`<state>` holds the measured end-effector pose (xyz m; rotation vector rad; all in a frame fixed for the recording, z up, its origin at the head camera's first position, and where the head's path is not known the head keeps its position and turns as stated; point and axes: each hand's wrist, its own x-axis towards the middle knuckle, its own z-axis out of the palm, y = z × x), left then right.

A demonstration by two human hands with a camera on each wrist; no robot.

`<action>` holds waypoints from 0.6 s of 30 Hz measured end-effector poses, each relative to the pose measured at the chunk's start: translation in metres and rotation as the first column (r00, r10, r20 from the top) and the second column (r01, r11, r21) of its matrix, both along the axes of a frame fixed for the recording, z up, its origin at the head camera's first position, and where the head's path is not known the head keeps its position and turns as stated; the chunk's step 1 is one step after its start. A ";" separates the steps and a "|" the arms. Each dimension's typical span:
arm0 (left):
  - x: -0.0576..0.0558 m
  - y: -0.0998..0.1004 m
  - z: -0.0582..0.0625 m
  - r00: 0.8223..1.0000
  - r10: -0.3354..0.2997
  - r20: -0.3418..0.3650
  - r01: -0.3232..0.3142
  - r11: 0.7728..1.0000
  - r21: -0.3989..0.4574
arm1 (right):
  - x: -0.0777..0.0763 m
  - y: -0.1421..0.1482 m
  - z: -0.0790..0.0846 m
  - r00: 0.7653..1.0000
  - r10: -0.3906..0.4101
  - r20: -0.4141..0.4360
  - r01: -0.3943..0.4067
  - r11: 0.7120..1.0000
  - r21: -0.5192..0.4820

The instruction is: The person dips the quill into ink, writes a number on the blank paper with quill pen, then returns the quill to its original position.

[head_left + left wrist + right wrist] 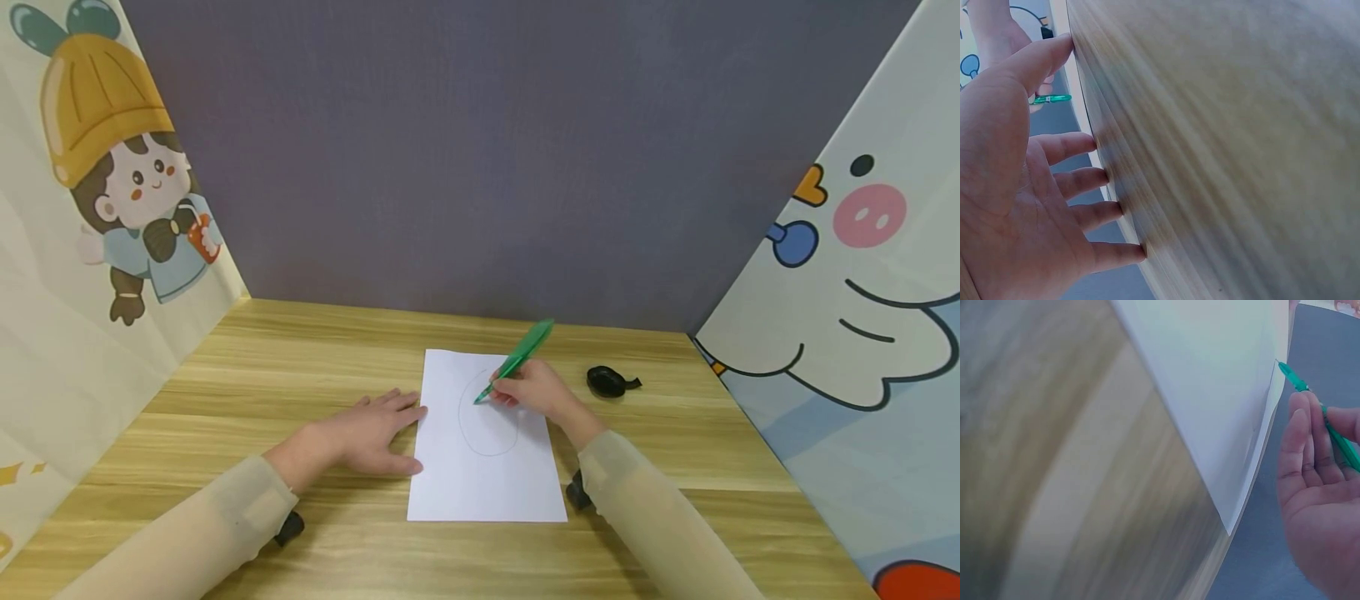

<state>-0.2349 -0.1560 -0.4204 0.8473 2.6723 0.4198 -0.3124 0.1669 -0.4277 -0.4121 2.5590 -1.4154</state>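
A sheet of white paper lies on the wooden table with a thin oval outline drawn on it. My right hand pinches a green pen with a broad, leaf-like top end. The pen leans up to the right, its tip at the paper inside the upper part of the oval. In the right wrist view, thumb and fingers close around the pen near its lower end. Flat on the table, my left hand has its fingers spread, fingertips and thumb at the paper's left edge.
A small black rounded object with a short tail lies right of the paper. A grey panel stands along the table's far edge. Cartoon-printed panels flank the table, one on the left and one on the right.
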 end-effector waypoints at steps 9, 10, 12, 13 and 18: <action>0.000 0.000 0.000 1.000 0.002 -0.001 -0.002 1.000 -0.002 | 0.003 -0.003 0.003 1.000 0.020 -0.003 -0.020 1.000 0.001; 0.000 0.000 -0.001 1.000 0.002 -0.001 -0.002 1.000 -0.003 | 0.003 -0.004 0.003 1.000 0.022 -0.002 -0.022 1.000 0.002; -0.001 0.000 -0.001 1.000 0.002 0.000 -0.002 1.000 -0.003 | 0.003 -0.005 0.002 1.000 0.028 -0.003 -0.028 1.000 0.002; -0.001 0.000 -0.001 1.000 0.003 0.000 -0.003 1.000 -0.003 | 0.003 -0.005 0.002 1.000 0.031 -0.004 -0.031 1.000 0.004; 0.000 0.001 0.000 1.000 0.004 0.003 -0.004 1.000 -0.003 | 0.003 -0.007 0.001 0.999 0.044 -0.010 -0.044 0.999 0.001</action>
